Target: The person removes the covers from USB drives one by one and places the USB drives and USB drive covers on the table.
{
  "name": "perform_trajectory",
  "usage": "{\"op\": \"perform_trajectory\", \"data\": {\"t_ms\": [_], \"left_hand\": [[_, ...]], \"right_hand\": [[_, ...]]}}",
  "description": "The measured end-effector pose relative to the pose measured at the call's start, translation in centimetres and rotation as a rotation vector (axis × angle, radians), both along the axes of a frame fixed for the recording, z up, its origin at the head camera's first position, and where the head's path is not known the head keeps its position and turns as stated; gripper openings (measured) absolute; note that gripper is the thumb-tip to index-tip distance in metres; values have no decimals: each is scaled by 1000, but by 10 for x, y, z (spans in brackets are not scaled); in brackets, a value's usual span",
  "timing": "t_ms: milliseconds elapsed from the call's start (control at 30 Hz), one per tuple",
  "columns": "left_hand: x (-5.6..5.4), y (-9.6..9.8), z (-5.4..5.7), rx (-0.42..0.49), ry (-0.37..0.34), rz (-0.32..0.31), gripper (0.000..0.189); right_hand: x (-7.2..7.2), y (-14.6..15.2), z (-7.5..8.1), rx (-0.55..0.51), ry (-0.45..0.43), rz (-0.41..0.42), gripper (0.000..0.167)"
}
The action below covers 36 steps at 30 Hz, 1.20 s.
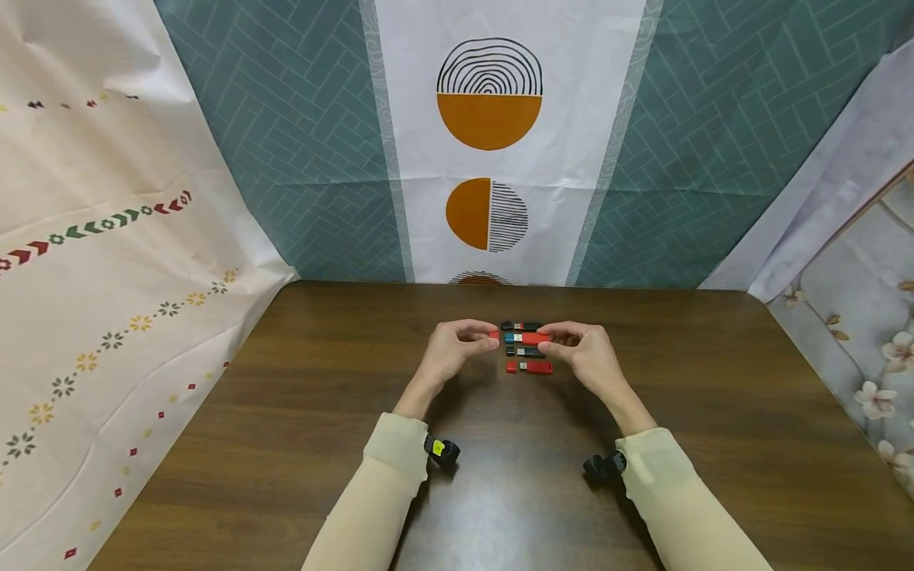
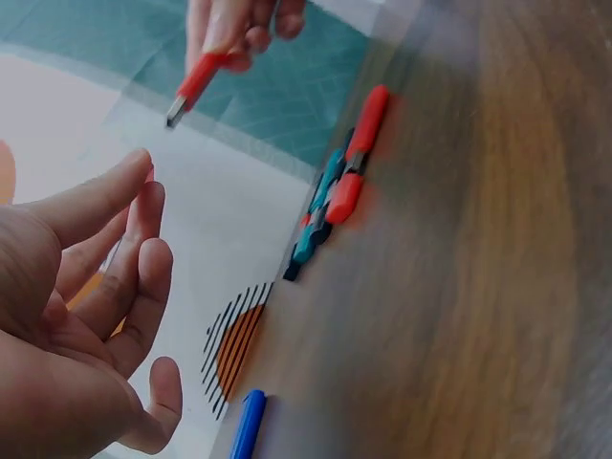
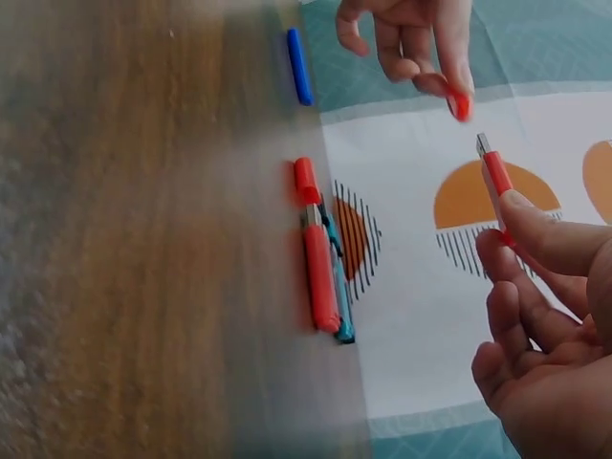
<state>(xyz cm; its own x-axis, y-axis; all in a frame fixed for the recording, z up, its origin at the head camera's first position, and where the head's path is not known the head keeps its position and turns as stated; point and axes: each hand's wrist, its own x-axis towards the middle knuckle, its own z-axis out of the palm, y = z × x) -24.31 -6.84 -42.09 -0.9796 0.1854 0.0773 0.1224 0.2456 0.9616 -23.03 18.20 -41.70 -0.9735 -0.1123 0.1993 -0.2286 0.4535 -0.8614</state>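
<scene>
My left hand (image 1: pixel 451 349) pinches a small red cap (image 3: pixel 460 105) between thumb and fingertips. Opposite it, my right hand (image 1: pixel 587 353) holds a red USB flash drive (image 3: pixel 499 182) by its body, its bare metal plug pointing toward the cap. A gap separates cap and plug, and both are held above the table. Below the hands, several flash drives lie in a row. Nearest is another red flash drive (image 1: pixel 536 367), with its red cap (image 1: pixel 511 367) just off the plug. A dark flash drive (image 1: pixel 530 352) lies behind it, and a black one (image 1: pixel 524 326) farthest back.
A blue stick-shaped thing (image 3: pixel 299 67) lies on the brown wooden table (image 1: pixel 500 492), left of the row; the head view does not show it. Patterned cloth (image 1: pixel 307 143) hangs along the table's far edge. Light cloths stand at both sides.
</scene>
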Motion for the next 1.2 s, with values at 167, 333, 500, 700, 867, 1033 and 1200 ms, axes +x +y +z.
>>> {"op": "perform_trajectory", "data": {"t_ms": [167,333,500,700,867,1033,1200], "left_hand": [[0,1,-1,-6,-13,-38,25],[1,2,-1,-9,-10,-25,24],[1,2,-1,-11,-9,-18,25],[1,2,-2,-10,-16,-5,23],[2,3,-3,-8,-22,2,23],[2,2,-3,-20,-22,18,24],[0,1,-1,-23,-14,33,22]], "right_hand": [[1,0,1,-5,-8,5,26],[1,0,0,-5,-15,-8,28],[1,0,1,-9,-17,-9,29],[3,0,0,-11,-11,-10,29],[3,0,-3,-17,7,-9,28],[2,-2,-7,-11,35,-7,24],[-3,-5,-8,-3,48,3,21]]}}
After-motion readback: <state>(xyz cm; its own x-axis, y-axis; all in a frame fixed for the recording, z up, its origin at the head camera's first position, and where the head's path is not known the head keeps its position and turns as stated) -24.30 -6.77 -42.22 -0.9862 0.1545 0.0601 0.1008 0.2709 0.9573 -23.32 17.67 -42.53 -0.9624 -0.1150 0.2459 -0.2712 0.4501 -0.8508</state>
